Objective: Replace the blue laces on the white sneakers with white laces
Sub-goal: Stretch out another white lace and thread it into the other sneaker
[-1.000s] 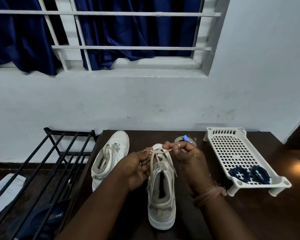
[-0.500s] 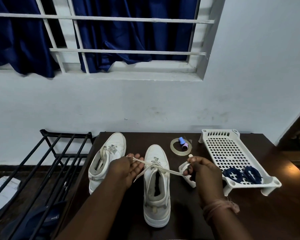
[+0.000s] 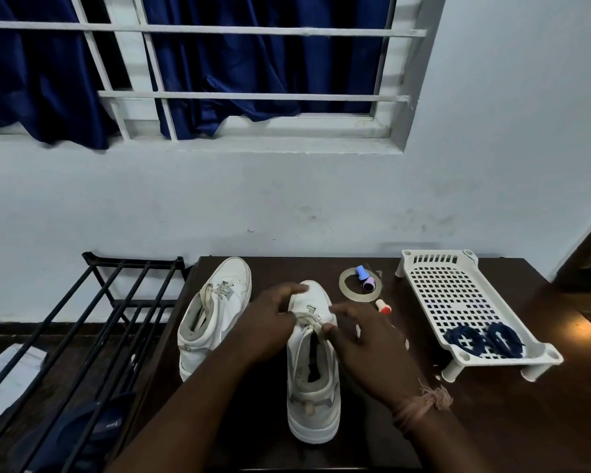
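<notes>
Two white sneakers stand on the dark table. The nearer sneaker points away from me and carries a white lace across its tongue. My left hand and my right hand both meet at that lace over the tongue, fingers curled and pinching it. The other sneaker lies tilted at the left, laced in white. Two coiled blue laces rest in the near end of a white perforated tray at the right.
A tape roll, a small blue and purple item and a small orange-tipped piece lie behind the sneaker. A black metal rack stands left of the table. White wall and barred window with blue curtain are behind.
My hands had pulled the two lace ends apart to either side; now both have come back together over the sneaker's tongue. The view has shifted slightly.
</notes>
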